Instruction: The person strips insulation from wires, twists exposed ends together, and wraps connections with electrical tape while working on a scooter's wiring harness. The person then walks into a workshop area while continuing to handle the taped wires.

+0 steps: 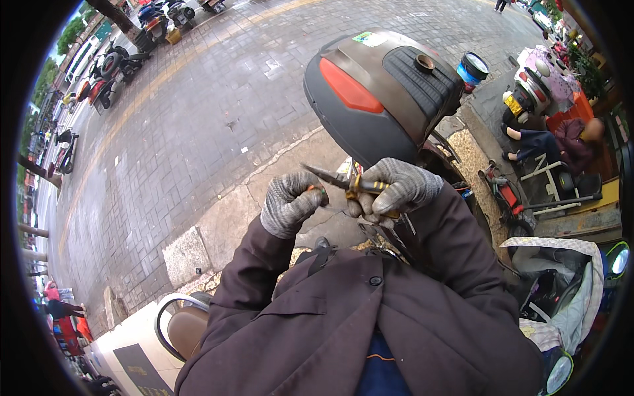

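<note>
Both my hands wear grey knit gloves and are raised close together in front of my chest. In my right hand (393, 191) is a pair of pliers (335, 178) with dark pointed jaws and yellow-and-black handles. The jaws point left, toward my other hand. My left hand (290, 201) is closed in a pinch round a small orange-and-green piece (318, 190), mostly hidden by the fingers. The pliers' tip is just above that hand; I cannot tell whether they touch.
A brown-and-black top case (370, 86) with a red reflector stands just beyond my hands. On it are a brown ring-shaped thing (424, 63) and a blue-and-black round container (472, 69). A person (571, 145) sits at the right. Below them is a scooter with a checked cover (561, 247).
</note>
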{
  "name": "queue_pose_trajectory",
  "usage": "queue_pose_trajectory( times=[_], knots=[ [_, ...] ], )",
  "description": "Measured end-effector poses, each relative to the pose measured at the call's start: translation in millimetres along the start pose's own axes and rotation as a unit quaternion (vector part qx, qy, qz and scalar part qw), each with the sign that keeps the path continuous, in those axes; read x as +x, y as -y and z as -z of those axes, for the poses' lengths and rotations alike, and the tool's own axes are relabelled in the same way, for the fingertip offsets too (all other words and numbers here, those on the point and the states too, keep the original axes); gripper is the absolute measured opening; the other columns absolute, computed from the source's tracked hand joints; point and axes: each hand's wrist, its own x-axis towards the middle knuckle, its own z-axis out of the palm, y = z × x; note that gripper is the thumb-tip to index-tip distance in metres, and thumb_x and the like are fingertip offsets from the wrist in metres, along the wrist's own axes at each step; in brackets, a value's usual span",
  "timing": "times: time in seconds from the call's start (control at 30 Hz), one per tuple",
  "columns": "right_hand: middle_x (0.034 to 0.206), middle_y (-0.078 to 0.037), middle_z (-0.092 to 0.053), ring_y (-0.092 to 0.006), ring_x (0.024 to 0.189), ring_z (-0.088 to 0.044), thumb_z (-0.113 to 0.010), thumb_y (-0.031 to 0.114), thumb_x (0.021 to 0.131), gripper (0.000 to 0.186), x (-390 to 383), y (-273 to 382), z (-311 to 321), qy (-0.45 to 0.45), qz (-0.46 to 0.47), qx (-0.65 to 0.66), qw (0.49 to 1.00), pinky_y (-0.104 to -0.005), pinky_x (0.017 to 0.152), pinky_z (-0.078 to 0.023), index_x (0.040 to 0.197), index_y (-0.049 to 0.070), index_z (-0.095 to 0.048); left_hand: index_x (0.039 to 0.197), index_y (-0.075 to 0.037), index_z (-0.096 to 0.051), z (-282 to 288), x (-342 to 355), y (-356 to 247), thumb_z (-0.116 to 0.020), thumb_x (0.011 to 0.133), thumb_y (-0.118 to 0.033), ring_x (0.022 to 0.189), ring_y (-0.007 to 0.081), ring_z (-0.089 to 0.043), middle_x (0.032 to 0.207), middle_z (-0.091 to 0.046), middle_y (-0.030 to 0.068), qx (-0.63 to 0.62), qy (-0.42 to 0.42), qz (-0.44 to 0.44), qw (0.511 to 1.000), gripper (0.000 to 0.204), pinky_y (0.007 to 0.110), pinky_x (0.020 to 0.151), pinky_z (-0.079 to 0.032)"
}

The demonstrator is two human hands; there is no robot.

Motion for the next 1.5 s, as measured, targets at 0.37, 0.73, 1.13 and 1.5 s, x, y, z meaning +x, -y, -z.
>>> queue_pose_trajectory(
  times=[0.37, 0.73, 1.13, 1.5],
  knots=[
    [0.08, -0.005, -0.063, -0.0112, 0.075, -0.057, -0.071, 0.014, 0.074, 0.024, 16, -25, -23, -0.208, 0.112, -0.204, 0.95, -0.0298, 0.073, -0.049, 0.091, -0.002, -0.064, 0.104, 0.004, -0.063, 5, 9, 31, -0.063, 0.085, -0.025, 0.061, 0.012, -0.053, 0.072, -0.058, 0.0048, -0.12, -0.147, 0.009, 0.982, 0.035, 0.025, 0.057, -0.044],
    [0.07, -0.011, -0.062, -0.0188, 0.066, -0.058, -0.069, 0.016, 0.074, 0.02, 25, -27, -23, -0.241, 0.104, -0.3, 0.917, -0.0337, 0.064, -0.048, 0.084, 0.0, -0.062, 0.098, 0.001, -0.06, -9, 12, 20, -0.058, 0.086, -0.008, 0.069, 0.0086, -0.051, 0.079, -0.058, 0.0016, 0.043, -0.185, 0.004, 0.982, 0.015, 0.024, 0.064, -0.045],
    [0.083, -0.021, -0.056, -0.0367, 0.08, -0.058, -0.07, 0.021, 0.072, 0.027, 38, -32, -31, -0.342, 0.166, -0.62, 0.686, -0.0428, 0.072, -0.049, 0.077, -0.001, -0.057, 0.095, 0.002, -0.064, -14, 20, 31, -0.062, 0.085, -0.004, 0.071, 0.0203, -0.067, 0.078, -0.067, 0.0152, 0.264, -0.219, -0.05, 0.938, 0.012, 0.032, 0.065, -0.053],
    [0.09, -0.023, -0.059, -0.0363, 0.085, -0.06, -0.068, 0.021, 0.073, 0.027, 38, -32, -29, -0.344, 0.135, -0.635, 0.678, -0.0428, 0.076, -0.051, 0.082, -0.003, -0.059, 0.089, 0.001, -0.065, -15, 23, 42, -0.063, 0.083, -0.005, 0.066, 0.0213, -0.067, 0.073, -0.066, 0.0161, 0.247, -0.241, -0.041, 0.938, 0.009, 0.033, 0.061, -0.052]
  ],
)
